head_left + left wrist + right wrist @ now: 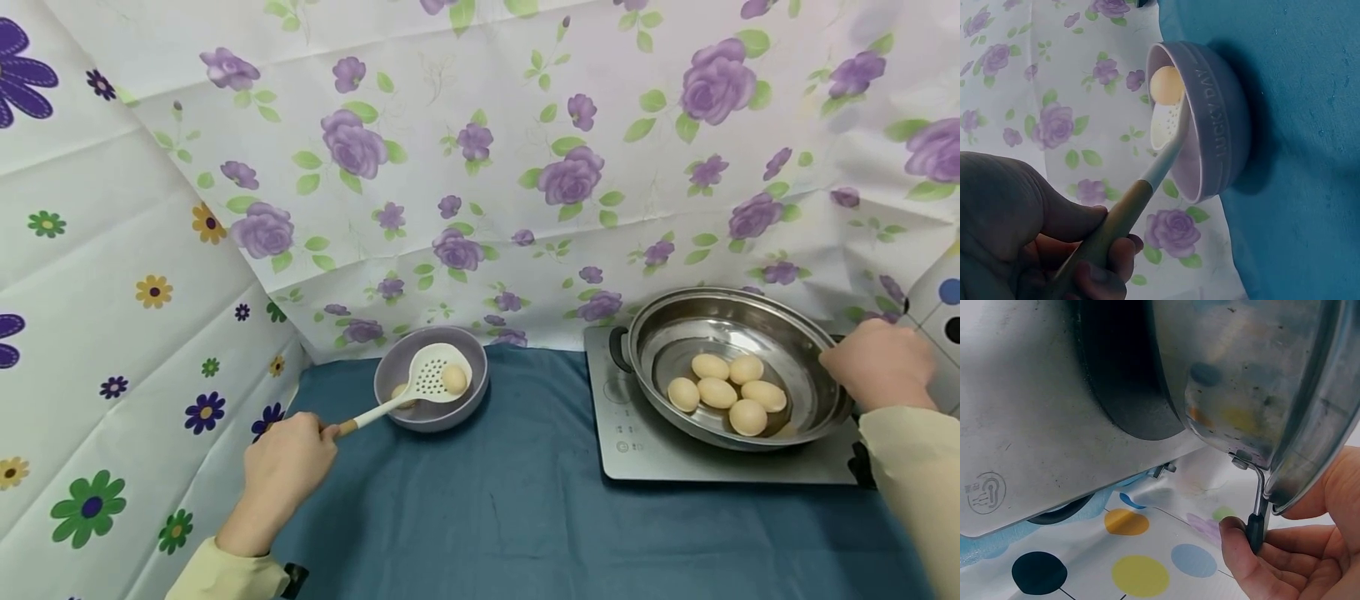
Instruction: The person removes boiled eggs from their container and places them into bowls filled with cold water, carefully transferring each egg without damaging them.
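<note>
My left hand (288, 458) grips the wooden handle of a white slotted skimmer (431, 375). One light brown egg (454, 379) lies on the skimmer's perforated head, over a purple bowl (435, 422). Another egg (400, 391) sits inside the bowl, partly hidden by the skimmer. In the left wrist view, raised "LUCKY DAY" lettering shows on the bowl's side. My right hand (881, 362) holds the right side handle (1257, 528) of a stainless steel pan (716, 321), thumb and fingers around its dark grip. Several eggs (717, 392) are grouped inside the pan.
Beneath the pan is a flat silver induction cooktop (622, 460) with touch controls at its left front. A blue-green cloth (487, 508) covers the table. Flower-patterned sheeting (480, 192) hangs behind the bowl and pan, with more sheeting at the left side.
</note>
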A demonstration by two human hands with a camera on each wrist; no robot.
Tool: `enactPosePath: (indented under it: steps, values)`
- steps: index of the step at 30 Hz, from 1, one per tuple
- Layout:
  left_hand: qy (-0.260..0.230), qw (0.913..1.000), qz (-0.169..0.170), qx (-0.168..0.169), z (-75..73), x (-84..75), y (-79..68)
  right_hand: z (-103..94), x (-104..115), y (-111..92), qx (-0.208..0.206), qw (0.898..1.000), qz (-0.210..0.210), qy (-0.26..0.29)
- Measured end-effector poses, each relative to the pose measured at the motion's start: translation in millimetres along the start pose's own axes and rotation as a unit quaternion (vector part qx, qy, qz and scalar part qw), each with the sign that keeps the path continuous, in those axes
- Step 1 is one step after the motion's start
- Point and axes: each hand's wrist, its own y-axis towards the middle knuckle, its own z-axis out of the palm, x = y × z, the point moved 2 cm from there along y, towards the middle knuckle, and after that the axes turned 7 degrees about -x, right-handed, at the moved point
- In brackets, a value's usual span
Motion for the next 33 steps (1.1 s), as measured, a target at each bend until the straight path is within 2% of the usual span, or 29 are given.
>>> enactPosePath:
  steps: [21,27,33]
  values:
    - [-0.017,0.9997,-0.019,-0.004,5.7,-1.1,3.1,2.7,-0.9,3.2,-0.009,1.000,-0.005,-0.002]
    - [-0.028,0.9994,-0.018,-0.004,2.9,-10.7,3.2,1.7,-1.4,2.3,-0.006,1.000,-0.008,0.002]
    - [-0.041,0.9988,0.012,-0.023,-2.5,-31.7,6.1,2.3,-3.8,5.2,-0.008,1.000,-0.006,0.004]
